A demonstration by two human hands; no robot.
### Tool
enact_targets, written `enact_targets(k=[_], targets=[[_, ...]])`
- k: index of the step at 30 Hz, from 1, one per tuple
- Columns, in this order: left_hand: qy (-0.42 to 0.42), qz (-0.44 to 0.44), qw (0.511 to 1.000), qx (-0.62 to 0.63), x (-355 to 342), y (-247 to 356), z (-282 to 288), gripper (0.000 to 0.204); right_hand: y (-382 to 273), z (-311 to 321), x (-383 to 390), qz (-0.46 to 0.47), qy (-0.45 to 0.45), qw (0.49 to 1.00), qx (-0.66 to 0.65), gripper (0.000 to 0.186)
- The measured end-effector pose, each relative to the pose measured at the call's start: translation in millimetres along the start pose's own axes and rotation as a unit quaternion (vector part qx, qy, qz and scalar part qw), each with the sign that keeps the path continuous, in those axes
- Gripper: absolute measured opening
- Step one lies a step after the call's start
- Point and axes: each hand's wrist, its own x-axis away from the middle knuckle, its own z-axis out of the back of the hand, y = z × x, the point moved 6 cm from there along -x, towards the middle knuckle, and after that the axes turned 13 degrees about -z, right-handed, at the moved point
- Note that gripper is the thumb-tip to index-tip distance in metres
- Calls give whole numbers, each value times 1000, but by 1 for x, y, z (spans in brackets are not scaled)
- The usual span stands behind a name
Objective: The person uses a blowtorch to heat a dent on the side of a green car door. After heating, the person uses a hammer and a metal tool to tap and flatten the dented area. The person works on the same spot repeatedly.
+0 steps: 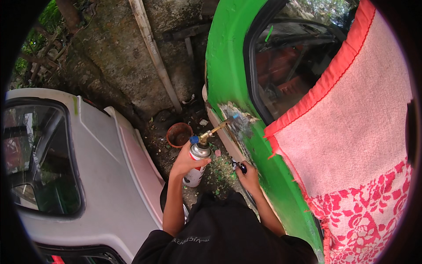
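My left hand is wrapped round the white and red gas can of a blowtorch, which stands upright with a blue knob and brass nozzle on top. The nozzle reaches right, and a small blue flame shows at its tip beside a scorched, grey stripped patch on the green car body. Flaking paint edges ring that patch. Lower down, close to the car's side, my right hand is closed on a small tool with a black handle; its working end is too small to make out.
A pink patterned towel drapes over the green car at right. Left stands a greyish-white car. Between them, a reddish-brown pot sits on ground strewn with green paint flakes. A long wooden plank leans against the rough wall.
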Motion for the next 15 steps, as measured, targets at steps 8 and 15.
enact_targets(k=[8,15], targets=[[18,-4,1000,5,0,-2,-3,64,-18,32,6,36,51,988,-142,13],[5,9,999,36,3,-6,-10,58,-32,46,6,3,44,971,-235,20]])
